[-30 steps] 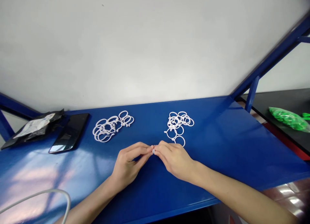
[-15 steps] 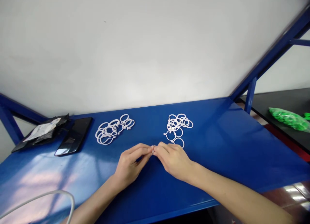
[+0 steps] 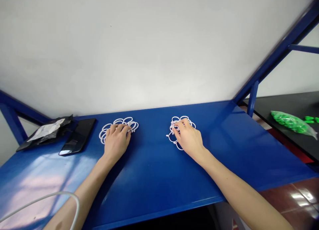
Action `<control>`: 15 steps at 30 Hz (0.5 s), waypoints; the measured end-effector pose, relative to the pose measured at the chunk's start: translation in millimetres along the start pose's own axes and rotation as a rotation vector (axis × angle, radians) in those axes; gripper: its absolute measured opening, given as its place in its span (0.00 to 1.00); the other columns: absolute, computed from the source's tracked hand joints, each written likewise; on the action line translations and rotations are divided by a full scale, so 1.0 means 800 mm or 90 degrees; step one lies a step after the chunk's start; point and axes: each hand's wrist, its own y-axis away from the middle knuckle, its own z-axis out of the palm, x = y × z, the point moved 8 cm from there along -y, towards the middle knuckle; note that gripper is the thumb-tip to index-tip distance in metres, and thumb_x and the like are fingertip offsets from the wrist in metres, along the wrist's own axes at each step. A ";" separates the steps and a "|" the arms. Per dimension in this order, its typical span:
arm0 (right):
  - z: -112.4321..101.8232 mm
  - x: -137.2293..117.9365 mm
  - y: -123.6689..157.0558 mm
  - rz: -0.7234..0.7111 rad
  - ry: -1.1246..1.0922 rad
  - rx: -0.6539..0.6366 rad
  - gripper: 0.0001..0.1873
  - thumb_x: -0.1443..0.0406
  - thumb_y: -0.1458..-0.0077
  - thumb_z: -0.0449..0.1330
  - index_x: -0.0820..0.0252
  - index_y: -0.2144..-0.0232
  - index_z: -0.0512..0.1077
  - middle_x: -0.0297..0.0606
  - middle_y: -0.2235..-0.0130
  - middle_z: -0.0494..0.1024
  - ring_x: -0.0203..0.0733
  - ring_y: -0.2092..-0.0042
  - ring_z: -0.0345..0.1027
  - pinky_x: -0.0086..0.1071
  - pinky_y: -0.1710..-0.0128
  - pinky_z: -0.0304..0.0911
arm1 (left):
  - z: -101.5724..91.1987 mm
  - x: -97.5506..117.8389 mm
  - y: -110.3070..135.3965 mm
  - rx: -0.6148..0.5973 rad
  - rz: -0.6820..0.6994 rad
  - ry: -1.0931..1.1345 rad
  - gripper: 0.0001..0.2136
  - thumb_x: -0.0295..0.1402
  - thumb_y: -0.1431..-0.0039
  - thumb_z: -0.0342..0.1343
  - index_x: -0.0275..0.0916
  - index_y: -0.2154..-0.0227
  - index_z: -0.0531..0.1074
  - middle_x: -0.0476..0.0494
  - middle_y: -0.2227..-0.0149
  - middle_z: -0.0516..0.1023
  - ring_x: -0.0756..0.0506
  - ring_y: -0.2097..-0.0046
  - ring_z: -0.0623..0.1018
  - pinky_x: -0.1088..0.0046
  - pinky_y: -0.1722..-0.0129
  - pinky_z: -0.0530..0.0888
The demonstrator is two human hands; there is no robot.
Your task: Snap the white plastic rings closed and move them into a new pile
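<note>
— Two loose heaps of thin white plastic rings, then?
— Yes. Left heap of white rings (image 3: 128,121) toward the back of the glossy blue metal tabletop (image 3: 154,170). Right heap of white rings (image 3: 171,137) well apart from it, at about the same depth.
— And on the left heap?
— Left hand (image 3: 116,141), palm down, fingers stretched flat across the rings and touching them. Not clenched, no ring seen pinched.
— On the right heap?
— Right hand (image 3: 189,139), knuckles up, fingertips curled down among the rings. Impossible to tell whether gripping one or only pressing on them.
— Beside the left heap?
— Flat black phone (image 3: 77,136), screen up, just to its left. Just beyond that, a crumpled black packet with a white label (image 3: 46,132).
— Nearer the front edge?
— Loop of pale grey cable (image 3: 50,195), arching over the table's near left corner, close by the left forearm.
— Farther right?
— Slanting blue steel brace (image 3: 274,55), rising against the plain white wall (image 3: 149,50). Past it, a clear bag of green pieces (image 3: 290,121) lying on a separate black surface (image 3: 281,105).
</note>
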 end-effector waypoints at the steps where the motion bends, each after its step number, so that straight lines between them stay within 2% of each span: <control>1: -0.001 -0.002 0.001 -0.001 -0.003 0.002 0.15 0.58 0.29 0.53 0.59 0.52 0.75 0.47 0.51 0.76 0.42 0.65 0.76 0.29 0.77 0.60 | -0.004 0.002 0.001 0.002 0.000 -0.004 0.11 0.34 0.32 0.50 0.40 0.59 0.79 0.36 0.56 0.82 0.31 0.50 0.73 0.52 0.53 0.68; 6: -0.006 -0.034 0.016 -0.083 -0.075 0.019 0.13 0.60 0.30 0.55 0.60 0.52 0.75 0.47 0.52 0.76 0.43 0.62 0.76 0.30 0.73 0.68 | -0.023 0.017 0.005 -0.007 -0.001 -0.011 0.09 0.35 0.32 0.51 0.41 0.63 0.75 0.40 0.60 0.83 0.34 0.54 0.74 0.56 0.56 0.65; 9: -0.009 -0.059 0.028 -0.166 -0.137 0.008 0.14 0.61 0.30 0.55 0.61 0.50 0.74 0.47 0.52 0.76 0.44 0.61 0.77 0.32 0.70 0.72 | -0.032 0.032 0.008 -0.003 -0.006 0.054 0.06 0.33 0.34 0.52 0.41 0.64 0.74 0.41 0.62 0.82 0.36 0.56 0.74 0.58 0.57 0.66; 13: -0.021 -0.087 0.043 -0.271 -0.231 0.026 0.16 0.63 0.31 0.56 0.61 0.45 0.71 0.49 0.47 0.76 0.45 0.58 0.77 0.38 0.63 0.76 | -0.044 0.078 0.017 -0.017 0.079 0.204 0.06 0.29 0.34 0.52 0.41 0.63 0.74 0.44 0.64 0.80 0.41 0.59 0.74 0.61 0.57 0.68; 15: -0.027 -0.096 0.049 -0.322 -0.296 0.038 0.14 0.64 0.30 0.54 0.60 0.45 0.70 0.47 0.46 0.76 0.45 0.55 0.76 0.39 0.58 0.76 | -0.050 0.103 0.025 -0.041 0.129 0.291 0.06 0.28 0.33 0.52 0.41 0.64 0.74 0.46 0.65 0.79 0.43 0.61 0.74 0.64 0.58 0.69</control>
